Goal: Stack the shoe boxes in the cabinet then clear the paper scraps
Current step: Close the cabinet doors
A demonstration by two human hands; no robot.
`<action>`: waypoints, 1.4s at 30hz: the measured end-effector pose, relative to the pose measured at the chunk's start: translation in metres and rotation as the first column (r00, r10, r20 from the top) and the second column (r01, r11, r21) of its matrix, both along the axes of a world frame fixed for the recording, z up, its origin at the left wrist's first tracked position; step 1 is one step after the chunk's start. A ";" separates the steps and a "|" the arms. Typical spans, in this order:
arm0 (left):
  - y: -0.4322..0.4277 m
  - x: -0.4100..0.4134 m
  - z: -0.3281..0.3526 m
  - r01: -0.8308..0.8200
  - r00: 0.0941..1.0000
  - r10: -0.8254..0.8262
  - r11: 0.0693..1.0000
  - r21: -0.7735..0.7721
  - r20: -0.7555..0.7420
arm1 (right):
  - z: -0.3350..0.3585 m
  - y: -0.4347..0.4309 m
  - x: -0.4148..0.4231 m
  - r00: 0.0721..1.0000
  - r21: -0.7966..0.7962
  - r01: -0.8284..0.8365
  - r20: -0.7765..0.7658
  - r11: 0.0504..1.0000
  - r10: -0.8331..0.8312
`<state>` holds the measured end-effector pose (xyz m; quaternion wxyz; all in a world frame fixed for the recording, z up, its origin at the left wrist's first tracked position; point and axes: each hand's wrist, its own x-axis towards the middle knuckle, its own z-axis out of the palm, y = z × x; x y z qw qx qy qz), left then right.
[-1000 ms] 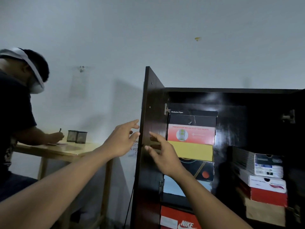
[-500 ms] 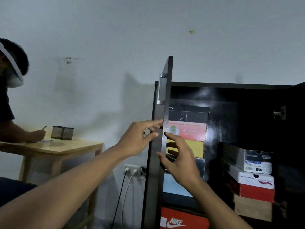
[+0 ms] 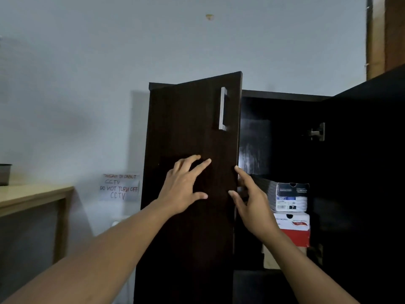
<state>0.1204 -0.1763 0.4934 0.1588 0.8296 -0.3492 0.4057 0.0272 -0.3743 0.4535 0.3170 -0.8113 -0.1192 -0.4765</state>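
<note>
The dark cabinet (image 3: 285, 94) stands in front of me with its left door (image 3: 188, 119) swung most of the way across the left half. My left hand (image 3: 184, 189) lies flat on the door's outer face, fingers spread. My right hand (image 3: 249, 198) is at the door's free edge, fingers apart, holding nothing. A stack of shoe boxes (image 3: 291, 216) shows in the right half: a black-and-white box on top, a white and red one under it, a brown one lowest. The left stack is hidden behind the door. No paper scraps are in view.
The right cabinet door (image 3: 372, 172) stands open at the right. A wooden table (image 3: 32, 196) with a dark mesh cup (image 3: 4, 174) is at the left. A handwritten CCTV note (image 3: 120, 187) is taped to the wall. A silver handle (image 3: 222, 108) sits on the left door.
The left door has swung from wide open, through edge-on, to nearly covering the left stack. My left hand went from its edge to its outer face. The view shifted right; the seated person left view.
</note>
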 end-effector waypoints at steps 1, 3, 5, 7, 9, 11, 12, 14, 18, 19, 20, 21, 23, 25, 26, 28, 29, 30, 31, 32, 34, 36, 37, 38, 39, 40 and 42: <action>-0.003 0.008 -0.004 -0.017 1.000 0.017 1.000 0.004 -0.008 | 0.000 -0.005 0.007 1.000 0.015 0.028 -0.012 0.999 -0.028; -0.009 0.023 -0.011 -0.054 0.998 0.055 0.998 0.027 -0.011 | -0.002 -0.012 0.022 0.997 0.028 0.073 -0.024 0.997 -0.072; -0.013 0.034 -0.014 -0.076 0.997 0.077 0.996 0.038 -0.021 | -0.001 -0.016 0.035 0.996 0.041 0.077 -0.047 0.996 -0.075; -0.017 0.043 -0.015 -0.089 0.996 0.090 0.994 0.057 -0.026 | -0.001 -0.023 0.048 0.994 0.061 0.052 -0.095 0.997 -0.046; -0.019 0.054 -0.018 -0.126 0.992 0.128 0.986 0.105 -0.011 | -0.004 -0.033 0.059 0.986 0.058 0.019 -0.164 0.998 -0.009; -0.017 0.068 -0.025 -0.196 0.981 0.195 0.964 0.178 0.024 | -0.008 -0.040 0.071 0.970 0.039 0.008 -0.243 0.999 0.002; -0.015 0.075 -0.030 -0.232 0.973 0.228 0.948 0.216 0.044 | -0.010 -0.043 0.080 0.962 0.036 0.011 -0.273 0.999 -0.001; -0.012 0.090 -0.040 -0.281 0.960 0.267 0.924 0.260 0.088 | -0.012 -0.047 0.097 0.957 0.031 0.038 -0.290 0.999 -0.027; -0.017 0.104 -0.048 -0.310 0.950 0.289 0.920 0.241 0.122 | -0.014 -0.056 0.125 0.958 0.020 0.090 -0.274 0.996 -0.082; -0.019 0.105 -0.049 -0.325 0.945 0.301 0.915 0.240 0.131 | -0.014 -0.058 0.130 0.958 0.019 0.094 -0.272 0.995 -0.086; -0.020 0.107 -0.050 -0.337 0.940 0.311 0.911 0.239 0.140 | -0.015 -0.060 0.134 0.959 0.019 0.094 -0.272 0.995 -0.085; -0.021 0.108 -0.050 -0.344 0.937 0.317 0.908 0.239 0.147 | -0.015 -0.061 0.137 0.961 0.022 0.089 -0.267 0.996 -0.080; -0.021 0.111 -0.049 -0.350 0.935 0.321 0.905 0.244 0.151 | -0.015 -0.063 0.141 0.963 0.029 0.074 -0.261 0.997 -0.064; -0.022 0.111 -0.048 -0.356 0.933 0.327 0.899 0.257 0.149 | -0.014 -0.062 0.141 0.960 0.030 0.071 -0.272 0.997 -0.061; -0.022 0.109 -0.047 -0.358 0.933 0.330 0.895 0.266 0.143 | -0.013 -0.062 0.140 0.957 0.028 0.073 -0.283 0.997 -0.062; -0.024 0.102 -0.043 -0.336 0.942 0.320 0.900 0.279 0.100 | -0.008 -0.062 0.131 0.947 0.017 0.066 -0.315 0.998 -0.058; -0.026 0.097 -0.039 -0.308 0.951 0.303 0.911 0.275 0.061 | -0.006 -0.062 0.124 0.941 0.010 0.061 -0.335 0.998 -0.054; -0.027 0.091 -0.033 -0.274 0.960 0.281 0.924 0.267 0.011 | -0.004 -0.062 0.114 0.934 0.007 0.059 -0.352 0.998 -0.053; -0.029 0.084 -0.027 -0.242 0.964 0.261 0.936 0.257 -0.044 | -0.002 -0.063 0.102 0.931 0.007 0.068 -0.360 0.998 -0.061; -0.032 0.076 -0.020 -0.219 0.964 0.248 0.944 0.247 -0.094 | -0.002 -0.066 0.088 0.932 0.007 0.085 -0.353 0.996 -0.078; -0.043 0.057 -0.010 -0.175 0.963 0.209 0.965 0.198 -0.168 | -0.004 -0.076 0.052 0.940 0.010 0.119 -0.324 0.993 -0.109; -0.063 0.032 -0.007 -0.085 0.972 0.111 0.988 0.131 -0.205 | -0.007 -0.092 0.009 0.941 0.009 0.150 -0.309 0.989 -0.140; -0.076 0.017 -0.007 -0.023 0.978 0.045 0.994 0.111 -0.201 | -0.009 -0.101 -0.015 0.941 0.011 0.176 -0.296 0.984 -0.165; -0.091 0.000 -0.007 0.047 0.982 -0.029 0.994 0.094 -0.188 | -0.011 -0.110 -0.039 0.941 0.021 0.205 -0.278 0.979 -0.191; -0.108 -0.018 -0.006 0.120 0.980 -0.106 0.990 0.075 -0.170 | -0.012 -0.121 -0.062 0.940 0.038 0.243 -0.255 0.969 -0.226; -0.125 -0.038 -0.004 0.189 0.973 -0.180 0.980 0.056 -0.146 | -0.012 -0.131 -0.084 0.937 0.053 0.288 -0.223 0.956 -0.270; -0.160 -0.077 0.003 0.305 0.949 -0.302 0.952 0.021 -0.092 | -0.013 -0.150 -0.127 0.917 0.087 0.383 -0.154 0.920 -0.368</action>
